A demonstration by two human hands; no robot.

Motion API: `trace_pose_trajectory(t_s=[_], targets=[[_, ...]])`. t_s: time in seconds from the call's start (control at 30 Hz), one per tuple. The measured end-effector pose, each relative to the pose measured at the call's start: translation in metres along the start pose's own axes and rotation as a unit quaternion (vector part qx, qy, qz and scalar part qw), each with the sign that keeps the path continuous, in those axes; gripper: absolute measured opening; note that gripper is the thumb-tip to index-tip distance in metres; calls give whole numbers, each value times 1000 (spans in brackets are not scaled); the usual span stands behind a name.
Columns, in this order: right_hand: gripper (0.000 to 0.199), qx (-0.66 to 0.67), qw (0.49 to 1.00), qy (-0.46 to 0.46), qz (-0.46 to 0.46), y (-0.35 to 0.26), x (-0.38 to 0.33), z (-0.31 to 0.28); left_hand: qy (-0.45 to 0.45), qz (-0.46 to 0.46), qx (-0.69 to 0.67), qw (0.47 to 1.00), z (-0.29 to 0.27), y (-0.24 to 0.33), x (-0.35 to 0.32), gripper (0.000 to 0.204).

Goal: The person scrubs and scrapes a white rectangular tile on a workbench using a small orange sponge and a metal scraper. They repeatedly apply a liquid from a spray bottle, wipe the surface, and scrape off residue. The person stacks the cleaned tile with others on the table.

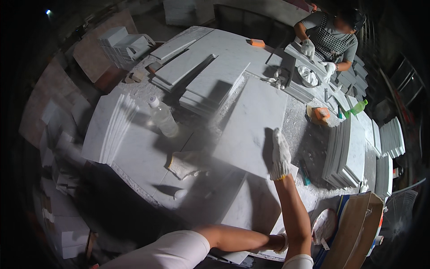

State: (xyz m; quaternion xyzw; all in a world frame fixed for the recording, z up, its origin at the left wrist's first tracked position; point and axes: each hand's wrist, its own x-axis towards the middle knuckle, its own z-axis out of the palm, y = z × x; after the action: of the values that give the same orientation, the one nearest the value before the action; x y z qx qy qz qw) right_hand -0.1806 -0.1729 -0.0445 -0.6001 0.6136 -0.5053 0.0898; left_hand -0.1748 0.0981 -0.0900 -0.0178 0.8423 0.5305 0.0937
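Observation:
A large white marble slab lies at a slant across the dusty worktable. My right hand, in a white work glove, lies along the slab's right edge with fingers stretched forward and gripping that edge. A second white slab lies under it, nearer to me. My left hand, also gloved, is at that lower slab's near corner. My right forearm crosses over it and hides most of it, so its grip is not visible.
A clear plastic bottle and a crumpled cloth sit left of the slab. Tile stacks stand at the left, back and right. A gloved co-worker works at the back right by a metal bowl. A cardboard box leans near right.

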Motion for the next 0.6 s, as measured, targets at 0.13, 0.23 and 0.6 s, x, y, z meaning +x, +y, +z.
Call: trace_pose_trajectory(t_s=[0.13, 0.23, 0.6], targets=[[42, 163, 984, -32, 58, 3, 28, 33, -3, 10, -17, 1000, -8, 0, -7, 32], [52, 451, 834, -109, 298, 9, 48, 46, 0, 12, -24, 1000, -14, -4, -12, 32], [32, 585, 681, -120, 423, 88, 90, 115, 23, 18, -40, 999, -31, -7, -19, 30]])
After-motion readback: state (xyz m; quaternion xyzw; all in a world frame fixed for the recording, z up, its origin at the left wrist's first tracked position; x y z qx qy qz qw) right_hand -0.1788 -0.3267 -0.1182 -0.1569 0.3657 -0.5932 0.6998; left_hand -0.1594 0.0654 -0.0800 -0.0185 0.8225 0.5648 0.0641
